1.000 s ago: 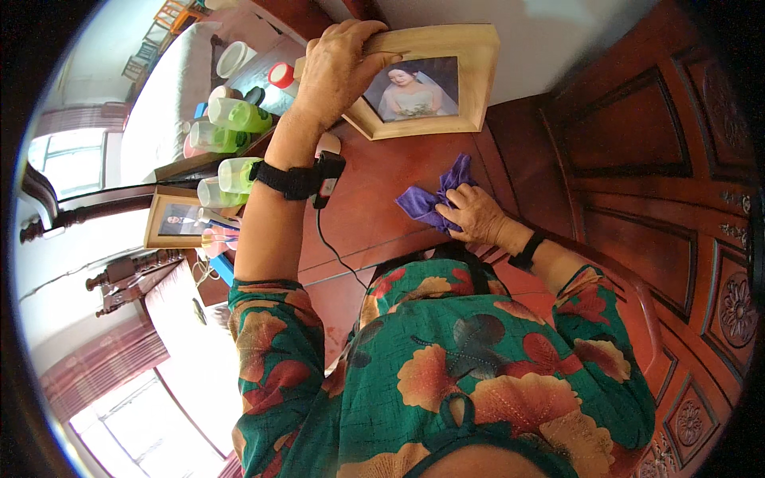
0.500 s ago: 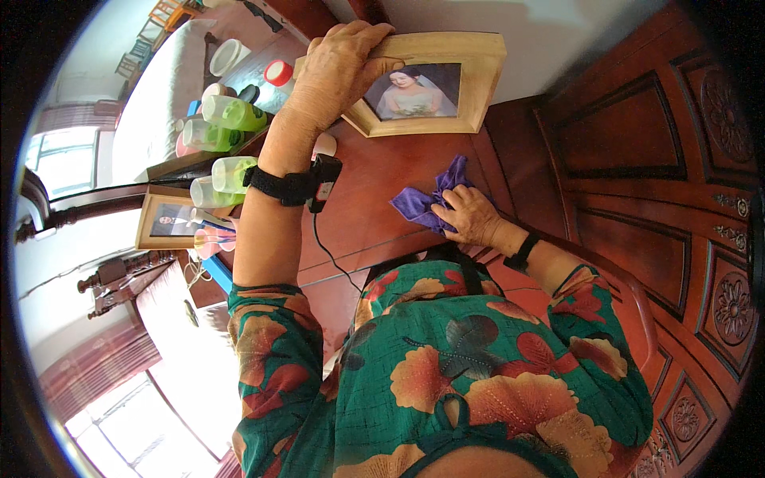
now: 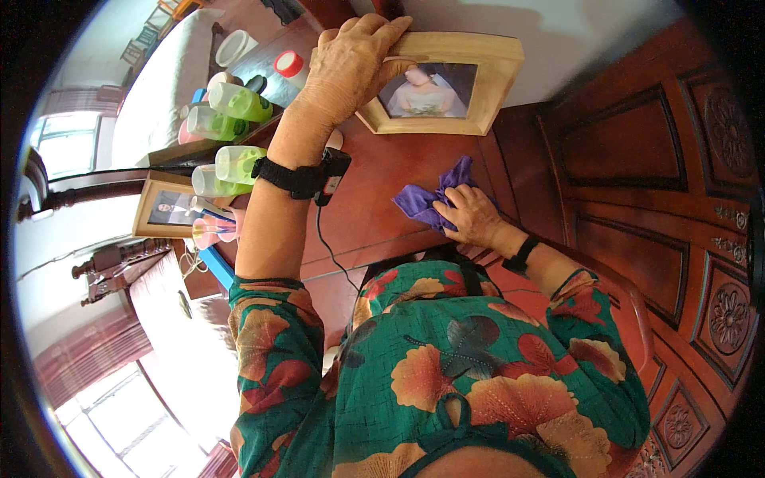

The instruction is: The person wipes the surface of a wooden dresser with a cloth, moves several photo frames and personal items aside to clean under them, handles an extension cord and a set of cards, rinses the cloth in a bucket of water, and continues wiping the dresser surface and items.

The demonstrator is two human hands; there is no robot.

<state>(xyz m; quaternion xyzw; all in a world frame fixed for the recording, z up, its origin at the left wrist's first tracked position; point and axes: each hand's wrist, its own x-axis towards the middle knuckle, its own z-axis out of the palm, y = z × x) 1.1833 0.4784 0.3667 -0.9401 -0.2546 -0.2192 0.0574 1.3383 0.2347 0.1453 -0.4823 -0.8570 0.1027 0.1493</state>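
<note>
A pale wooden picture frame (image 3: 500, 84) stands at the far side of the reddish-brown tabletop (image 3: 382, 191). It holds a photo of a person in a white dress and veil. My left hand (image 3: 347, 72) grips the frame by its left side, thumb over the front and fingers along the top corner. On the table nearer to me, my right hand (image 3: 472, 217) has its fingers bunched on a crumpled purple cloth (image 3: 418, 201). Part of the cloth sticks out past the fingertips, pressed against the wood.
Translucent green bottles (image 3: 239, 165), a red-lidded jar (image 3: 290, 64) and a smaller photo frame (image 3: 143, 217) are at the left, by a mirror (image 3: 159, 103). Carved dark wooden panels (image 3: 629, 147) rise at the right. A black cable (image 3: 323, 239) hangs from my left wrist device.
My left hand and the picture frame have shifted slightly to the right. The right hand stays almost where it was on the cloth. The whole view has turned a little.
</note>
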